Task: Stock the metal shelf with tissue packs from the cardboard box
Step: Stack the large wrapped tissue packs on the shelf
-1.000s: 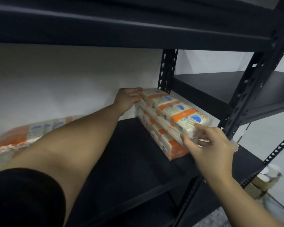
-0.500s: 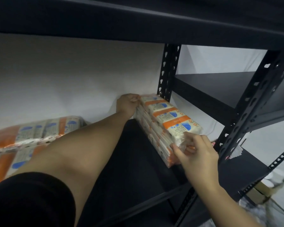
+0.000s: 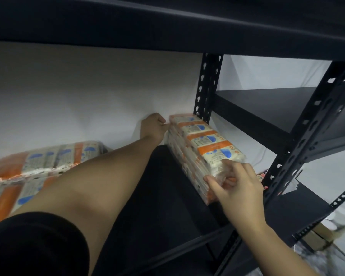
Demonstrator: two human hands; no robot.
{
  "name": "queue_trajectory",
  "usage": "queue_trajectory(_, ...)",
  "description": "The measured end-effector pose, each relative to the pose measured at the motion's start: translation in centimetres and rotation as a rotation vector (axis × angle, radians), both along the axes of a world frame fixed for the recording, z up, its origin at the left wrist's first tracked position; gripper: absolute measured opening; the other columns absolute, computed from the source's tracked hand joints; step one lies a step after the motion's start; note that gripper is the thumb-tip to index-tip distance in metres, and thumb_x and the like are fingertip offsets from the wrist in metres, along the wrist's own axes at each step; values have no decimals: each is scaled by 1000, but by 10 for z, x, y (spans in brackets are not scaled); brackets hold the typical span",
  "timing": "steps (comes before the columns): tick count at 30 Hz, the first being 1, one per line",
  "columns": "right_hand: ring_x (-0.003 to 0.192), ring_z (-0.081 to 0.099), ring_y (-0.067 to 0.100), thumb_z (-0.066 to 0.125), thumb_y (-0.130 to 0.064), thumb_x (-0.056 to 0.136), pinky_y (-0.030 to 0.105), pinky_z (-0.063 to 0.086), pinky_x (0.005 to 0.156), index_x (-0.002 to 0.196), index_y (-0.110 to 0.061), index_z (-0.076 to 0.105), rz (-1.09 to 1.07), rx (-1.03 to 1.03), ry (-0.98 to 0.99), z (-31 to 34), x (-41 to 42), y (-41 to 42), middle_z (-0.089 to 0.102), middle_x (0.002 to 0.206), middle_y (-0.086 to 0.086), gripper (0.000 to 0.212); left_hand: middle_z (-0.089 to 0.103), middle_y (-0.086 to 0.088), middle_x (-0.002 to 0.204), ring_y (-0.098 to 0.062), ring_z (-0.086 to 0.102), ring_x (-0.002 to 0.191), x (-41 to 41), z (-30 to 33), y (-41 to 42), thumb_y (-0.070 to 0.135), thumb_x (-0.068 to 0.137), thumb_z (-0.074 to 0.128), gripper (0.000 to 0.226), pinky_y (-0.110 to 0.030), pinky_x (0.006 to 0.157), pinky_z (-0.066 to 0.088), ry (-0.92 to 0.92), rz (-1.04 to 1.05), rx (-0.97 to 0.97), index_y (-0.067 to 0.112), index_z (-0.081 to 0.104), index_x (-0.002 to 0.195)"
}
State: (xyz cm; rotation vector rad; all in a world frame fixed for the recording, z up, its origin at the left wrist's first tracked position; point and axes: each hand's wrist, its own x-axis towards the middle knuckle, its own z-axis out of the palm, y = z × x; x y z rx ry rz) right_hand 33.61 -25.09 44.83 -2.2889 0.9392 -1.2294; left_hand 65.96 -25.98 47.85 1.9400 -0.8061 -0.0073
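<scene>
On the black metal shelf (image 3: 167,196), at its right end against the rear post (image 3: 207,86), sits a stack of tissue packs (image 3: 199,154), orange and white wrapping with blue marks; the stack runs from the white back wall (image 3: 88,86) toward the front edge, long side just beside the right-hand posts. Left hand (image 3: 152,127) reaches deep to the far end of the stack; its fingers are curled and touch the top rear corner of the wrapping; whether they pinch the film or only press it, cannot tell. Right hand (image 3: 237,186) is at the near end of the stack; thumb and fingers are bent and pinch the loose clear film there, thumb low on the end face, fingertips on the top edge. Left forearm crosses the shelf diagonally; a black sleeve (image 3: 34,246) covers the upper arm at the bottom left. Far left on the same shelf lies a second bundle of tissue packs (image 3: 38,166), blurred, well apart from the first. Front post (image 3: 307,136) stands right of the right hand; a neighbouring shelf (image 3: 277,108) is beyond it; a cardboard box (image 3: 317,236) shows partly on the floor at lower right, contents unclear.
</scene>
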Motion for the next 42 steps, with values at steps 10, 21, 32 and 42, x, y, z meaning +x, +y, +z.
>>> queue_trajectory(10,114,56,13,86,-35,82,29,47,93,135,-21,63,-48,48,17,12,-12,20,50,128,-8,59,68,6,89,-16,66,86,4,2,95,39,82,86,25,-31,77,52,-120,-150,255,21,68,85)
queue_trajectory(21,115,47,30,85,-42,78,48,50,93,130,-17,61,-177,-256,162,19,2,64,50,122,8,63,71,8,100,-12,66,95,17,22,243,40,87,81,24,-25,78,45,-229,-210,389,25,71,102)
queue_trajectory(32,119,49,18,64,-56,93,39,50,97,127,-24,64,236,-82,417,-18,57,132,55,123,-6,46,56,1,142,-20,48,133,23,5,407,89,78,43,62,-35,107,37,-352,-182,673,52,53,126)
queue_trajectory(42,131,47,13,61,-59,95,38,47,106,147,-32,46,435,58,334,-9,75,153,53,136,-9,61,45,4,158,-22,45,141,-24,-8,398,90,82,39,84,-42,113,39,-373,-184,698,43,43,152)
